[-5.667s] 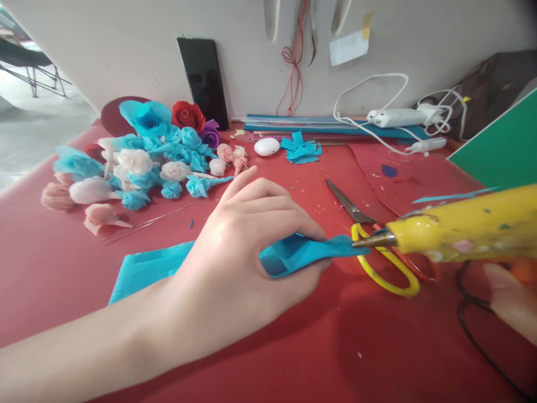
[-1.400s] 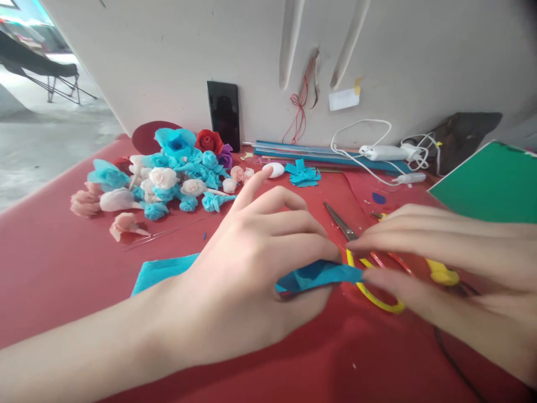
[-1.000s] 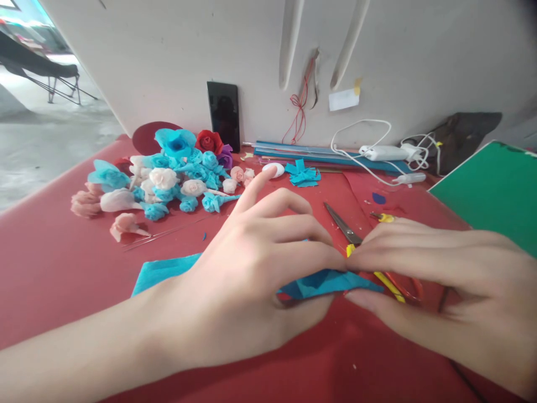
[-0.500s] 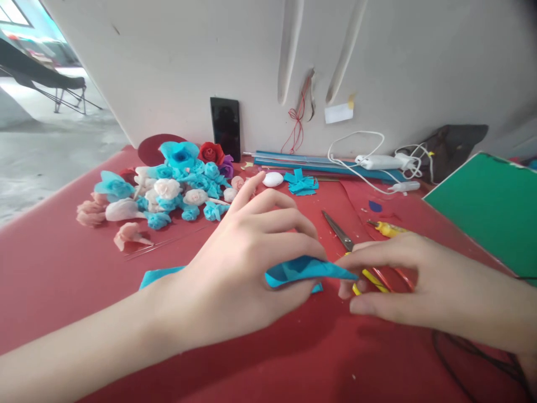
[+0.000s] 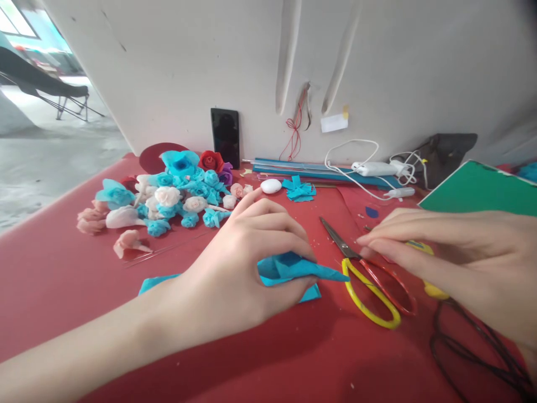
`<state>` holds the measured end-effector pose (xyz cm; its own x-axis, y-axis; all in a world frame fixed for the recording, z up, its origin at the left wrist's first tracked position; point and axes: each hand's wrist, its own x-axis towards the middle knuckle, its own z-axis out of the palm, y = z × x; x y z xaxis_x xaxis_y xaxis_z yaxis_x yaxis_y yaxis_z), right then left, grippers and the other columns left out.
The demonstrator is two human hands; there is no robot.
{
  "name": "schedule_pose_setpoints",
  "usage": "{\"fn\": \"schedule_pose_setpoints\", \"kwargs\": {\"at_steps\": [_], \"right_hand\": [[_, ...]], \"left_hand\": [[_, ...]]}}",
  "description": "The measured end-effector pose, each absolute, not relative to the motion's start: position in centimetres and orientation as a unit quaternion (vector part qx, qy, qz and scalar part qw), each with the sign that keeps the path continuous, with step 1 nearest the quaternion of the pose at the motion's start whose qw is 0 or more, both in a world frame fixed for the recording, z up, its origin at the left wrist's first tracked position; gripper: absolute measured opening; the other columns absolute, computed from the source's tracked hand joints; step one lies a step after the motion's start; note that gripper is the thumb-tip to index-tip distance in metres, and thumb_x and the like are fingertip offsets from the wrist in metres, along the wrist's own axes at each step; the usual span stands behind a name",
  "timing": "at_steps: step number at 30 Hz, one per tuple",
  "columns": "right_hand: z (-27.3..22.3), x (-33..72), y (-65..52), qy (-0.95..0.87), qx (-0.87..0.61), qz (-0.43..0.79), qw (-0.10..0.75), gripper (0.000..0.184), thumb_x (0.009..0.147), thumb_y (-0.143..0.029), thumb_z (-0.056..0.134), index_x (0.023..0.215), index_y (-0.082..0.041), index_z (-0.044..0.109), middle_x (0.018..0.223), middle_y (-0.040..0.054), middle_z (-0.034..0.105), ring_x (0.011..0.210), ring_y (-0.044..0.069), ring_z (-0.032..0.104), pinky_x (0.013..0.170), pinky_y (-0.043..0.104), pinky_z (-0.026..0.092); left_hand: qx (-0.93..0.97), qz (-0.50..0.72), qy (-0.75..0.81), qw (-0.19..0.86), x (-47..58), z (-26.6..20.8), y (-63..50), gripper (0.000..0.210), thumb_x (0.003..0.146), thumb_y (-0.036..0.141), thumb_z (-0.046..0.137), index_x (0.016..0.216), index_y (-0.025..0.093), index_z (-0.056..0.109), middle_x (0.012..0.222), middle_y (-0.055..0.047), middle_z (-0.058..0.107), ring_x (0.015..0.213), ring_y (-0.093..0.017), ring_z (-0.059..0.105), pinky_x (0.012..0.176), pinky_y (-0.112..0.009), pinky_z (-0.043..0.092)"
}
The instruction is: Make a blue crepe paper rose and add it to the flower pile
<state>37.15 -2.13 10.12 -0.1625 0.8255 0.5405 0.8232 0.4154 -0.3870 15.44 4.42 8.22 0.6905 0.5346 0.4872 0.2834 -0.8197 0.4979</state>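
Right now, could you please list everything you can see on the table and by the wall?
crepe paper piece: one, blue, folded in the left hand's grip, near centre
scissors: one, yellow and red handles, right of the paper
paper flowers: a pile, blue, white, pink, red, purple, back left
phone: one, black, leaning on the wall
paper strips: a stack, blue, along the wall
charger and cables: white, back right
board: one, green, right edge
glue gun: yellow, mostly hidden under the right hand
table: red
left hand: gripping the paper
right hand: over the glue gun, fingertips by the scissors
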Motion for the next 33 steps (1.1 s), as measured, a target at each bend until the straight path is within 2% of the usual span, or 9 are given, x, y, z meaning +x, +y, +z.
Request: {"fn": "schedule_pose_setpoints", "kwargs": {"at_steps": [3,6,8,10,13,18,25,30,33], "right_hand": [[9.6,37.2,-2.2,-0.732,-0.561,-0.047,0.384,0.011,0.076,-0.026,0.07,0.068,-0.028,0.065,0.071,-0.0098,0.066,0.062,0.011,0.061,0.055,0.02,0.048],[9.3,36.9,-2.2,-0.728,-0.57,-0.031,0.38,0.022,0.081,-0.03,0.065,0.061,-0.023,0.062,0.063,-0.0061,0.063,0.055,0.01,0.056,0.049,0.021,0.042],[9.2,36.8,-1.9,-0.741,-0.58,0.057,0.334,0.025,0.083,-0.039,0.062,0.063,-0.024,0.066,0.064,-0.0046,0.063,0.056,0.011,0.057,0.047,0.021,0.041],[9.2,36.7,-1.6,-0.735,-0.6,0.186,0.255,0.019,0.079,-0.046,0.065,0.076,-0.029,0.071,0.076,-0.005,0.067,0.069,0.013,0.061,0.054,0.02,0.045],[9.0,36.5,-1.2,-0.705,-0.608,0.328,0.159,0.021,0.074,-0.049,0.07,0.087,-0.032,0.071,0.079,-0.0062,0.065,0.073,0.011,0.06,0.059,0.017,0.045],[8.4,36.4,-1.0,-0.713,-0.573,0.388,0.113,0.022,0.082,-0.05,0.061,0.083,-0.03,0.07,0.069,-0.0053,0.058,0.062,0.01,0.05,0.052,0.018,0.039],[7.8,36.5,-0.9,-0.736,-0.552,0.361,0.149,0.024,0.085,-0.045,0.059,0.071,-0.027,0.068,0.063,-0.0056,0.055,0.059,0.009,0.047,0.053,0.019,0.037],[8.7,35.9,-1.1,-0.698,-0.583,0.339,0.24,0.024,0.083,-0.042,0.063,0.066,-0.027,0.068,0.066,-0.0079,0.062,0.065,0.008,0.055,0.063,0.015,0.041],[8.8,35.6,-1.1,-0.685,-0.569,0.33,0.313,0.026,0.082,-0.042,0.063,0.063,-0.027,0.069,0.06,-0.0073,0.062,0.056,0.007,0.054,0.054,0.015,0.041]], "left_hand": [[0.903,0.313,0.226,0.191,15.5,8.0,4.5,0.005,0.073,0.016,0.065,0.073,0.02,0.067,0.076,0.004,0.066,0.078,-0.014,0.056,0.099,-0.035,0.033],[0.906,0.32,0.214,0.175,15.6,7.8,4.5,0.005,0.074,0.016,0.064,0.074,0.021,0.067,0.078,0.004,0.066,0.078,-0.013,0.057,0.101,-0.035,0.031],[0.911,0.32,0.206,0.156,15.6,7.7,4.4,0.005,0.075,0.017,0.063,0.076,0.022,0.066,0.081,0.003,0.067,0.082,-0.014,0.058,0.106,-0.038,0.025],[0.919,0.317,0.193,0.136,15.6,7.6,4.3,0.006,0.076,0.018,0.062,0.079,0.022,0.066,0.084,0.003,0.068,0.086,-0.015,0.058,0.11,-0.04,0.018],[0.927,0.319,0.163,0.108,15.5,7.3,4.3,0.009,0.079,0.017,0.06,0.083,0.022,0.066,0.086,0.003,0.067,0.088,-0.015,0.056,0.113,-0.042,0.014],[0.933,0.32,0.138,0.086,15.5,7.0,4.4,0.01,0.081,0.018,0.059,0.087,0.024,0.064,0.087,0.004,0.066,0.088,-0.015,0.055,0.11,-0.039,0.018],[0.925,0.339,0.152,0.082,15.7,6.9,4.6,0.016,0.079,0.021,0.061,0.095,0.023,0.061,0.089,0.003,0.066,0.088,-0.016,0.056,0.111,-0.039,0.019],[0.862,0.423,0.242,0.14,15.7,6.9,4.6,0.069,0.069,0.02,0.07,0.13,0.021,0.039,0.118,-0.004,0.056,0.112,-0.021,0.049,0.102,-0.033,0.035],[0.792,0.476,0.279,0.26,15.8,6.7,4.8,0.085,0.067,0.024,0.075,0.138,0.024,0.029,0.128,-0.005,0.047,0.12,-0.023,0.044,0.103,-0.035,0.037]]}}
